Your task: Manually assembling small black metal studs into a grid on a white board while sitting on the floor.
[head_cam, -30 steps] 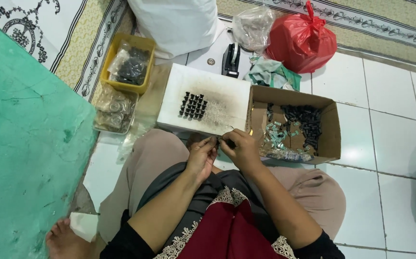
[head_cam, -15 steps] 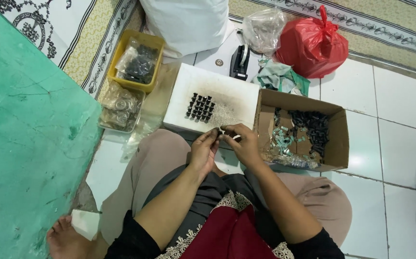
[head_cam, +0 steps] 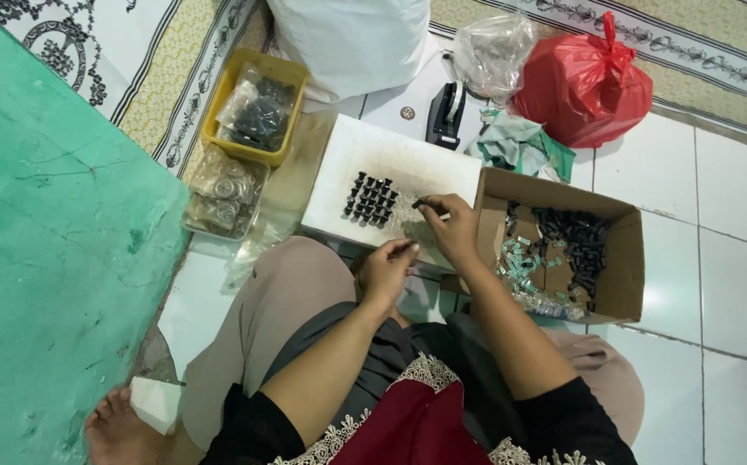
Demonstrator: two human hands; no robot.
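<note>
The right hand (head_cam: 452,226), which was close to the left hand (head_cam: 388,269) over the lap, now reaches out over the white board (head_cam: 442,168), fingers pinching a small dark piece (head_cam: 419,204) beside the standing rows of black pieces (head_cam: 371,199), while the left fingers curl loosely, empty as far as shows

A board (head_cam: 408,164) lies before the knees, a tray (head_cam: 218,112) to its left, a box (head_cam: 623,258) to its right.

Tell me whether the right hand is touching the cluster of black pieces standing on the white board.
Apart. The head view shows bare white board between the right hand and the cluster of black pieces.
</note>
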